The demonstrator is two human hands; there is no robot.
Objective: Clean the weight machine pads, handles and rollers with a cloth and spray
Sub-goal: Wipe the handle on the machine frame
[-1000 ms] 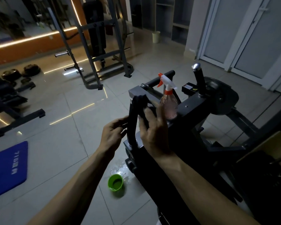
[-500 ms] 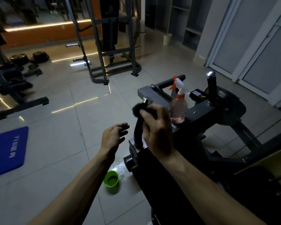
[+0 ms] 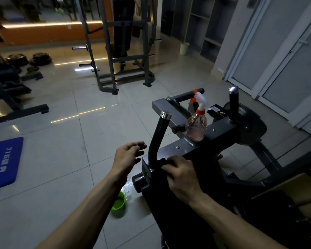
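Dim gym, tiled floor [image 3: 75,144] | weight machine [image 3: 223,135] at right | right hand [image 3: 183,177] at the base of its near handle [image 3: 157,137], fingers [image 3: 171,163] curled over a dark cloth [image 3: 163,161] on the frame | left hand [image 3: 126,157] just left of that handle, fingers loosely spread, holding nothing | spray bottle [image 3: 196,126] upright on the beam behind the handle | green cup [image 3: 119,203] on the floor below the handle.

Bare floor [image 3: 97,141] left of handle [image 3: 159,137], spray bottle [image 3: 196,125] (upright) blocking right, puddle [image 3: 128,187] apparently below.

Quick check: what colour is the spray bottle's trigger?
The spray bottle has an orange-red trigger under a white head; the head view shows it.
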